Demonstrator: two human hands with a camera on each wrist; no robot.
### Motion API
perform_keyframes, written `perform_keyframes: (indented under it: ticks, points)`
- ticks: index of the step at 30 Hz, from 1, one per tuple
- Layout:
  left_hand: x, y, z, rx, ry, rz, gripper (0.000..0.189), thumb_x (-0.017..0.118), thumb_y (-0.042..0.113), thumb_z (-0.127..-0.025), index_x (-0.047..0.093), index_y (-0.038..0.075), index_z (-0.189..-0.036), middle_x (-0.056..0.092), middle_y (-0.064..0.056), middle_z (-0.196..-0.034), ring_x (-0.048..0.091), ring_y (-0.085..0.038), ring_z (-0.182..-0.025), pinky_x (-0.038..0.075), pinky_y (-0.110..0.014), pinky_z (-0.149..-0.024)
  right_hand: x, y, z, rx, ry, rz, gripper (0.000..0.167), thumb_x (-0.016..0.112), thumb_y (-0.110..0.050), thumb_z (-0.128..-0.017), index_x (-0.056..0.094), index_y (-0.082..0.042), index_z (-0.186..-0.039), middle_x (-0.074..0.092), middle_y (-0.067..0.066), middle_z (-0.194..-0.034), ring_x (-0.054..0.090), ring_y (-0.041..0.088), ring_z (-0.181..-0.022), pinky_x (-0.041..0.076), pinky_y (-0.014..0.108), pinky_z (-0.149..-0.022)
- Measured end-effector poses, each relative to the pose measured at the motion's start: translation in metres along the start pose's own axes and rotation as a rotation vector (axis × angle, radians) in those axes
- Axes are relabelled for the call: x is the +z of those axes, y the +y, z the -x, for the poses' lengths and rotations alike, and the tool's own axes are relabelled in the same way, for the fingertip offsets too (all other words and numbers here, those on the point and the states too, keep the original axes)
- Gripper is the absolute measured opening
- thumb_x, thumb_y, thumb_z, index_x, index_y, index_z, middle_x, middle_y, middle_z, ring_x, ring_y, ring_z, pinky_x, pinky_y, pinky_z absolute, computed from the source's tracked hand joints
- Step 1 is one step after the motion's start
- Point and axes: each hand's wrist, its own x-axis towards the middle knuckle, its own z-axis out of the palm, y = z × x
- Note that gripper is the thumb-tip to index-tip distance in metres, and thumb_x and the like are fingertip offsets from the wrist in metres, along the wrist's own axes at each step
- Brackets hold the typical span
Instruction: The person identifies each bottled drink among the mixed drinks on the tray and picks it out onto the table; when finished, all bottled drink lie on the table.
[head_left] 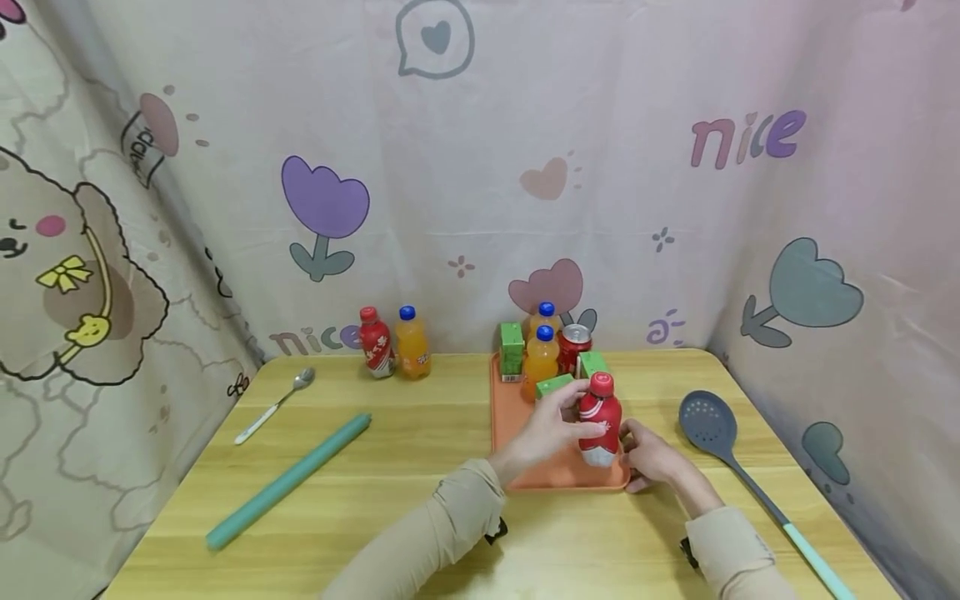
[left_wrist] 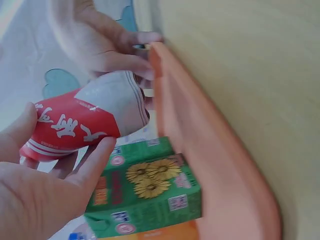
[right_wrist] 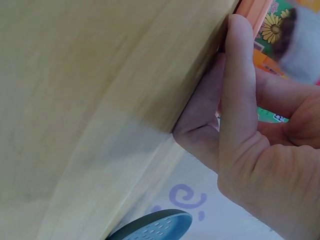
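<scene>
My left hand (head_left: 543, 435) grips a red plastic drink bottle (head_left: 602, 415) with a red cap, thumb on one side and fingers on the other. The bottle is held over the right part of an orange tray (head_left: 540, 477); in the left wrist view its pale lower end points toward my other hand. My right hand (head_left: 651, 458) holds the tray at its front right corner, fingers bent about the rim. Close behind the bottle, green drink cartons (left_wrist: 155, 180) with yellow flowers stand on the tray.
Orange drink bottles (head_left: 542, 362), a red can (head_left: 575, 342) and another green carton (head_left: 512, 350) stand at the tray's back. A red bottle (head_left: 377, 342) and orange bottle (head_left: 412, 343) are left of it. A spoon (head_left: 276, 406), green rod (head_left: 288, 482) and slotted ladle (head_left: 708, 423) lie around.
</scene>
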Motion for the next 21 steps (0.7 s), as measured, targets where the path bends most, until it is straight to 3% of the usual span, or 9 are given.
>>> perform_keyframes:
  ticks: [4,10,21]
  points:
    - [-0.009,0.015,0.004,-0.030,-0.054,0.050,0.061,0.076,0.010,-0.097,0.054,0.018,-0.153,0.067,-0.011,-0.142,0.069,-0.025,-0.124,0.059,-0.041,-0.107,-0.003,-0.004,-0.001,-0.017,-0.004,0.025,0.031,0.047,0.010,-0.097,0.039,0.005,-0.126,0.057,0.027,-0.110,0.067,0.026,-0.083,0.064,0.038,-0.059]
    - [-0.021,0.027,0.012,-0.114,-0.144,0.135,0.063,0.075,0.015,-0.098,0.051,0.027,-0.155,0.062,-0.008,-0.148,0.063,-0.021,-0.128,0.060,-0.044,-0.105,-0.003,-0.006,-0.003,-0.014,-0.006,0.036,0.031,0.048,0.008,-0.099,0.040,0.004,-0.129,0.062,0.031,-0.116,0.069,0.026,-0.083,0.065,0.039,-0.061]
    - [-0.041,0.052,0.023,-0.221,-0.258,0.338,0.069,0.067,0.011,-0.102,0.038,0.026,-0.163,0.055,-0.013,-0.155,0.061,-0.031,-0.134,0.057,-0.055,-0.108,-0.002,0.000,0.000,-0.024,-0.018,0.032,0.029,0.050,0.009,-0.098,0.039,0.003,-0.124,0.068,0.030,-0.118,0.068,0.020,-0.078,0.064,0.036,-0.059]
